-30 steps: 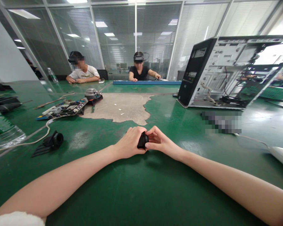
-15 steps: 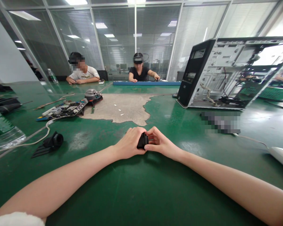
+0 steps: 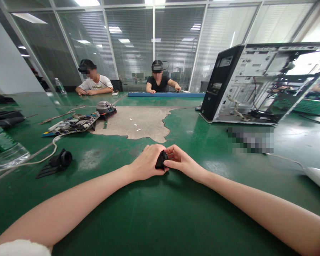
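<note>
A small black plastic-looking part (image 3: 160,160) is between my two hands, just above or on the green table (image 3: 160,209). My left hand (image 3: 149,160) is wrapped round it from the left, its back turned up and covering much of the part. From the right, my right hand (image 3: 178,159) grips the part's edge between thumb and fingers. Its exact kind cannot be made out. Further left lies another black part (image 3: 61,160) with a round ring and flat slats.
An open computer case (image 3: 221,85) stands at the right. A circuit board (image 3: 77,122) and a fan-like unit (image 3: 104,108) lie at the left, near a plastic bottle (image 3: 2,145). Two people (image 3: 94,83) sit across the table behind a long blue bar (image 3: 166,94).
My right thumb and fingers have shifted slightly on the black part, which has turned a little. My left hand keeps its hold. The view has moved very slightly.
</note>
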The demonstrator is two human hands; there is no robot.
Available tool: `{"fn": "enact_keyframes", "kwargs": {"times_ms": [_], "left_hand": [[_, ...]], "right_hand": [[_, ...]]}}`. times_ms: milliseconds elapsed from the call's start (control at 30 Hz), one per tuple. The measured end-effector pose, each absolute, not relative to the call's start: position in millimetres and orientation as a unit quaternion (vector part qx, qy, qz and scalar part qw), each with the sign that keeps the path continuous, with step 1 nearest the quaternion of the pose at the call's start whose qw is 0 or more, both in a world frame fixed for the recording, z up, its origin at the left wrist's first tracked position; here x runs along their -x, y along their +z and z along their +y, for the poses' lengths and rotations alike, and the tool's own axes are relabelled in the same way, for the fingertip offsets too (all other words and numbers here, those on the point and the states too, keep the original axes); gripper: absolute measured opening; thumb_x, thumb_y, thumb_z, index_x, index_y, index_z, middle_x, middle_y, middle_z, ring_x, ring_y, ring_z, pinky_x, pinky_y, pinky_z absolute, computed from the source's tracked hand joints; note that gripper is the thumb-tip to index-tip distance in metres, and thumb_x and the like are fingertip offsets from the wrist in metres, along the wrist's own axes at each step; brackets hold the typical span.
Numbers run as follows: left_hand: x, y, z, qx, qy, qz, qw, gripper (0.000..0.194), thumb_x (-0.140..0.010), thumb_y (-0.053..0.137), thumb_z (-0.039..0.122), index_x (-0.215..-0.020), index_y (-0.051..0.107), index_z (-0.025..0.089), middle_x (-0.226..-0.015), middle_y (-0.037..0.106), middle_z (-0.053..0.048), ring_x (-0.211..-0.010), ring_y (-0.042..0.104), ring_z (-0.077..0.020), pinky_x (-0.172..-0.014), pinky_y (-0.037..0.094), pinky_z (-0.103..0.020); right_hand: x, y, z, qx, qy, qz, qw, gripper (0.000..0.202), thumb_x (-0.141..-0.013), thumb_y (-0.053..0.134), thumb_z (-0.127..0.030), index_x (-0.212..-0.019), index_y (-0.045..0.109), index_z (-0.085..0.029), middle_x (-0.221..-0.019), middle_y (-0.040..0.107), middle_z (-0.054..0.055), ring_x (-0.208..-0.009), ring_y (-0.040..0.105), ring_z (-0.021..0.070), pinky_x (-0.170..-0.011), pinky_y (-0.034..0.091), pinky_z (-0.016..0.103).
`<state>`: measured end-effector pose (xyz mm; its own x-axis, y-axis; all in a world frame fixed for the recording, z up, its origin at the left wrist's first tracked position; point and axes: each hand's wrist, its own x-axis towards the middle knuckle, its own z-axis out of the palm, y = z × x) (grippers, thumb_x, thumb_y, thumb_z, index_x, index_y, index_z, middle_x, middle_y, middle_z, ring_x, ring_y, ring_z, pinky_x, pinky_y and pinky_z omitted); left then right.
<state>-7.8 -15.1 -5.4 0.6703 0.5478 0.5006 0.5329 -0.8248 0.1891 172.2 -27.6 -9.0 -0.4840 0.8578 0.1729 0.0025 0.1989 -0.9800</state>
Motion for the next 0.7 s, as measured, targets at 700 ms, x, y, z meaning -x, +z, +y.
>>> {"fn": "enact_keyframes", "kwargs": {"times_ms": [700], "left_hand": [[7.8, -5.1, -15.7, -0.912, 0.277, 0.302, 0.021, 0.053, -0.066, 0.062, 0.030, -0.109, 0.033, 0.017, -0.106, 0.050, -0.010, -0.093, 0.050, -0.0256, -0.078, 0.039, -0.040]], "right_hand": [[-174.3, -7.4, -27.3, 0.297, 0.561, -0.673, 0.381, 0.035, -0.066, 0.070, -0.024, -0.087, 0.042, -0.021, -0.085, 0.055, -0.001, -0.081, 0.055, 0.0130, -0.072, 0.045, 0.029]]}}
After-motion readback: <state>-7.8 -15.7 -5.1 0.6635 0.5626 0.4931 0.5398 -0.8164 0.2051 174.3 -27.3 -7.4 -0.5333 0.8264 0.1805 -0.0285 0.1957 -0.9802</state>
